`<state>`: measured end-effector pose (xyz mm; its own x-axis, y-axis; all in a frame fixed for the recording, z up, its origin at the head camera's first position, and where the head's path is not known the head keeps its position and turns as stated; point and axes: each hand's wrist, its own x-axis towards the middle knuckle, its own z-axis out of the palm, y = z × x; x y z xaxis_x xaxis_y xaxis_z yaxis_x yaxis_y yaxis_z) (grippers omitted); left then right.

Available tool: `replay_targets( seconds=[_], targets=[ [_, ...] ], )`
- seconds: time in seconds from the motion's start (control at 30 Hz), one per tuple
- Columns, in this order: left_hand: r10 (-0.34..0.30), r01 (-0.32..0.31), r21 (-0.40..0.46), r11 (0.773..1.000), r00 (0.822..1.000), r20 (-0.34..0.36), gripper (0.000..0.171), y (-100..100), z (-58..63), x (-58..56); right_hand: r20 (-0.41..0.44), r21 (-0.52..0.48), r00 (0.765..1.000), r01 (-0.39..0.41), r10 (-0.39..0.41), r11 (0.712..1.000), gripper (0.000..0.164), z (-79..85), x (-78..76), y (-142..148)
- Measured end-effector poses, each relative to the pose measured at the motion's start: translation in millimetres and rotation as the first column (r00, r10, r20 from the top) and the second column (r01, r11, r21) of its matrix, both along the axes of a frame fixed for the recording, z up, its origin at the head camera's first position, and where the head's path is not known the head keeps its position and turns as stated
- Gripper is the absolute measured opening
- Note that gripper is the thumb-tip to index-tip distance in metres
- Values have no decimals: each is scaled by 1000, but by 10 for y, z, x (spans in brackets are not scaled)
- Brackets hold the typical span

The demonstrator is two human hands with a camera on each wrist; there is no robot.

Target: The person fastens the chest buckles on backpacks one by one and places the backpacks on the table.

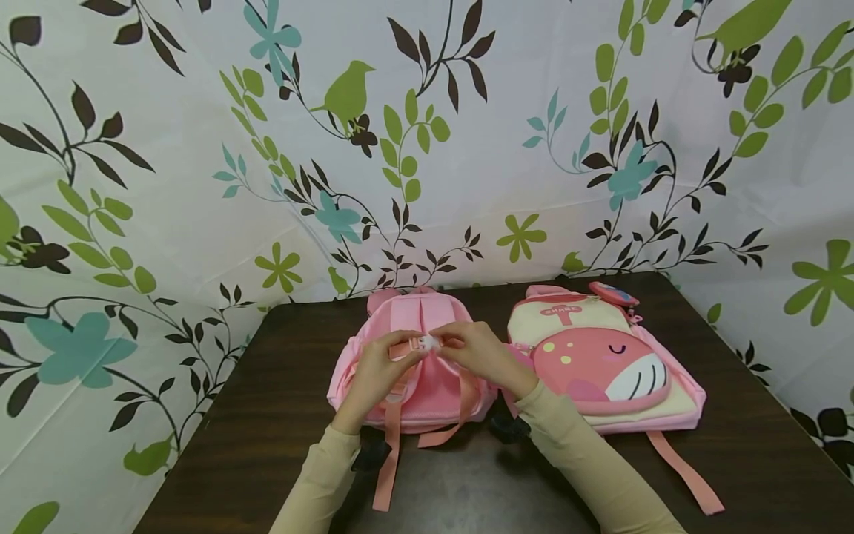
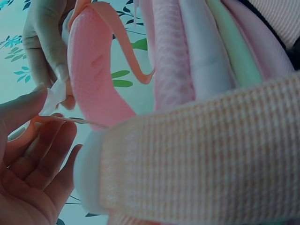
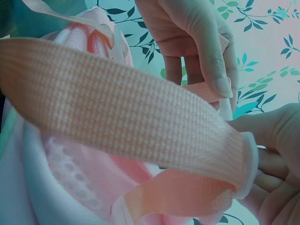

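A pink backpack point(image 1: 437, 397) lies on the table with its shoulder straps facing up. Over it, both hands meet at a small white plastic buckle point(image 1: 428, 343) on an orange webbing strap point(image 1: 402, 348). My left hand point(image 1: 378, 371) pinches the buckle's left side between thumb and fingers; the left wrist view shows its thumb point(image 2: 28, 105) against the white plastic point(image 2: 56, 96). From the other side my right hand point(image 1: 485, 354) pinches the right end, fingertips close to the left hand's. A broad orange strap point(image 3: 117, 108) crosses the right wrist view and hides part of the backpack.
To the right lies a second backpack point(image 1: 560, 315), cream and pink with a whale point(image 1: 594, 371) on its front. Its orange strap point(image 1: 687, 475) trails toward the near edge. Loose strap ends point(image 1: 388, 467) hang below the first backpack on the dark table point(image 1: 267, 415). Patterned cloth point(image 1: 467, 185) stands behind.
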<state>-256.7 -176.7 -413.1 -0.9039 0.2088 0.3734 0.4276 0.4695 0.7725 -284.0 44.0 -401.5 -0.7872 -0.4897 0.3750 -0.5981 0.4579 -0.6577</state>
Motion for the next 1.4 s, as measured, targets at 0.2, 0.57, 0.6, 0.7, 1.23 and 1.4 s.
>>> replay_targets(
  seconds=[0.2,0.57,0.6,0.7,1.23,1.4],
  targets=[
    [13,-14,31,999,1000,10,31,25,3,4,-30,-25,999,31,-31,999,26,-4,0,-13],
    [3,-4,42,999,1000,24,30,46,-49,36,-20,-27,1000,-6,6,1000,22,-49,25,-20],
    [5,-6,42,999,1000,26,30,45,-52,37,-20,-28,1000,-7,6,1000,22,-54,23,-21],
    [7,-8,36,999,1000,20,30,35,-56,30,-21,-32,1000,-10,9,999,23,-59,11,-25],
    [-62,64,-86,994,998,28,48,-111,154,54,-18,-51,1000,-12,11,999,23,-52,-24,15],
    [-64,66,-145,987,998,16,39,-137,195,63,-15,-47,1000,-15,14,999,23,-57,-19,8]
  ],
)
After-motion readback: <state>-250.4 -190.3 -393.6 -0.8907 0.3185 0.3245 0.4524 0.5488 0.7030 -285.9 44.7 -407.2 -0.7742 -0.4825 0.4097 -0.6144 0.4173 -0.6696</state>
